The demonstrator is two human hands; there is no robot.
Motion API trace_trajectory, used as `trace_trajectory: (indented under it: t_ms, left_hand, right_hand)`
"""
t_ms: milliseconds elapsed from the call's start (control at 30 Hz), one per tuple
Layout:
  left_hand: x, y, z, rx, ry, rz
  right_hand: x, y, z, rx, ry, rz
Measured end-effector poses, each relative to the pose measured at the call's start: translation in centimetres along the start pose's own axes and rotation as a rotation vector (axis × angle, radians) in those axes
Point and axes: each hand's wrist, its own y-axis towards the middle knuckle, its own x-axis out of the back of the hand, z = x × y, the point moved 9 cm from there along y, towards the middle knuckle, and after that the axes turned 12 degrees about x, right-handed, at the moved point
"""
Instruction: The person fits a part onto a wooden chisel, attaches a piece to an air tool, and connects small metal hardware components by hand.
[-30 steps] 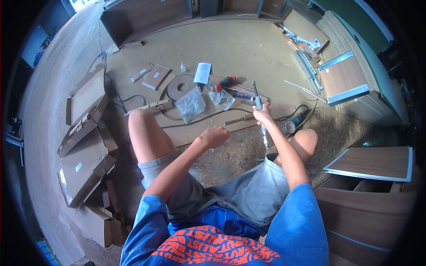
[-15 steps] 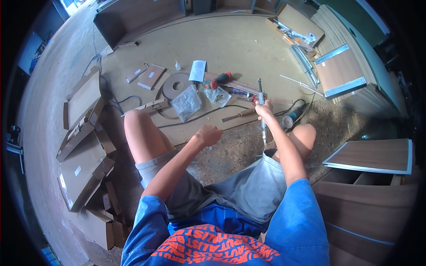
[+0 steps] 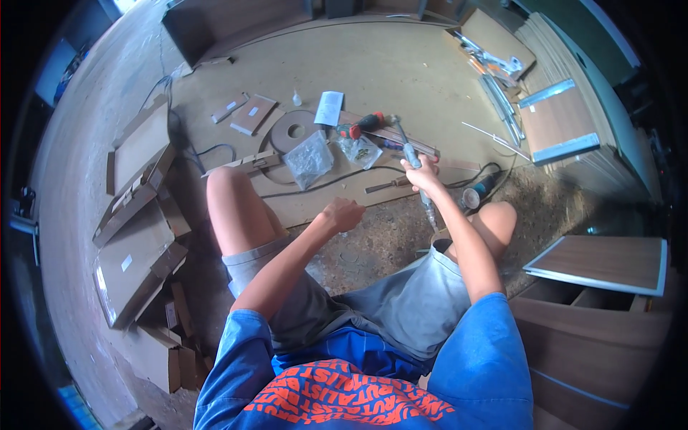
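My right hand (image 3: 423,174), in front of my right knee, is closed around a long, slim grey tool (image 3: 411,155). A metal fitting shows at its near end; its exact kind is unclear. My left hand (image 3: 342,215) is curled shut over the bare floor between my knees, and anything inside it is hidden. Just beyond the right hand lies a chisel (image 3: 378,188) with a wooden handle. A blue-green power tool (image 3: 480,190) rests right of the right hand. Farther off are a red and black power tool (image 3: 365,124), a clear plastic bag (image 3: 309,163) and a smaller bag of hardware (image 3: 360,150).
A roll of edge banding (image 3: 278,143), white paper (image 3: 329,108) and a small bottle (image 3: 297,99) lie ahead on the board. Opened cardboard boxes (image 3: 136,251) line the left. Stacked panels (image 3: 566,122) and a wooden cabinet (image 3: 588,344) stand right. A black cord (image 3: 322,188) crosses the floor.
The slim tool has tilted, its far end swinging left, while my right hand stays closed on it. My left hand stays curled. The whole view has shifted slightly.
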Motion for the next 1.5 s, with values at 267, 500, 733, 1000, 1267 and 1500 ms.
trace_trajectory:
  t_ms: [267, 500, 733, 1000, 1267, 1500]
  left_hand:
    - [1.0, -0.7, -0.3, 0.061, -0.032, 0.003]
    - [0.3, -1.3, 0.6, 0.077, 0.040, 0.028]
    - [0.1, -1.2, 0.4, 0.047, 0.029, -0.009]
    - [0.2, -0.8, 0.1, 0.037, 0.046, -0.001]
    - [0.3, -1.0, -0.3, 0.027, 0.044, 0.003]
    - [0.4, -1.1, -0.1, 0.041, 0.047, 0.014]
  right_hand:
    - [-7.2, -2.4, 5.6, 0.363, -0.101, 0.405]
    - [-9.4, -4.4, 6.9, 0.494, -0.185, 0.399]
    - [-7.8, -1.9, 4.3, 0.347, -0.304, 0.284]
    - [-8.1, -0.5, 3.4, 0.352, -0.228, 0.290]
    - [-9.8, -2.1, 3.1, 0.200, -0.142, 0.558]
    - [-11.3, -3.3, 2.9, 0.246, -0.172, 0.597]
